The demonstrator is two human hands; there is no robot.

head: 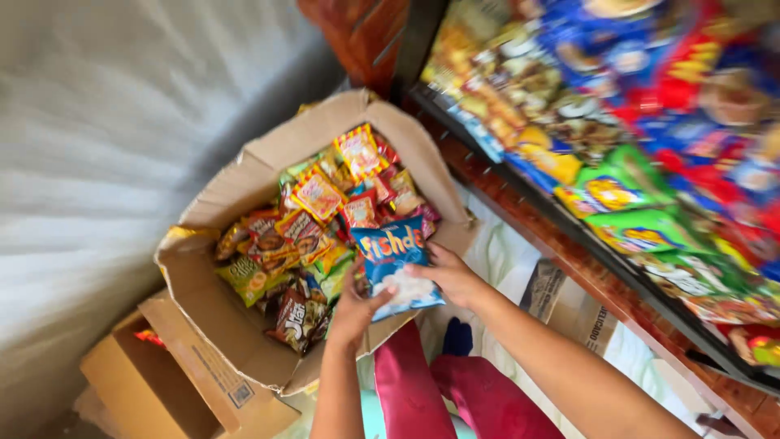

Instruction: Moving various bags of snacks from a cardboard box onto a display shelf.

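The person holds a blue snack bag [396, 268] in both hands over the near right corner of a large open cardboard box [213, 313]. The left hand [355, 313] grips the bag's lower left edge from below, thumb lying across its front. The right hand [449, 274] clasps the bag's right edge, fingers curled around it. The bag hangs just above the box's near flap, tilted a little.

Inside the box lies a heap of small snack packets [321, 215] in red, yellow, green and brown, filling it from the far wall down to just behind the blue bag. A smaller open cardboard box [134, 378] sits touching the big box at its lower left corner. To the right of the big box runs a dark shelf rail [569, 223] on a wooden frame, and beyond it stands a blurred row of more snack bags [634, 122] in blue, red, green and yellow. Below the big box, on the near side, the person's red trouser legs [443, 398] show.
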